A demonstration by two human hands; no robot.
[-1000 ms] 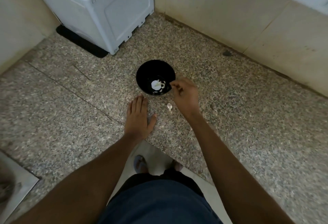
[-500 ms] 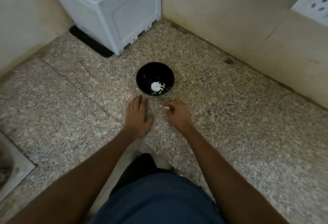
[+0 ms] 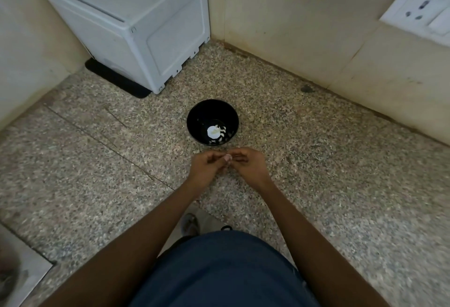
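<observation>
Small pale piece (image 3: pixel 227 157) is pinched between the fingertips of both hands, over the speckled stone surface (image 3: pixel 316 160) and just in front of the black bowl (image 3: pixel 212 108). Left hand (image 3: pixel 207 164) and right hand (image 3: pixel 250 164) meet with fingers curled inward. They cover most of the piece (its kind cannot be made out). White scraps (image 3: pixel 214 132) lie in the bowl bottom, too blurred to identify. Both forearms are cut off at the lower edge.

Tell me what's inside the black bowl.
Inside the black bowl lie a round white piece and several small white bits. Its near wall hides anything right below that rim. Left hand and right hand pinch a pale bit outside it.
</observation>
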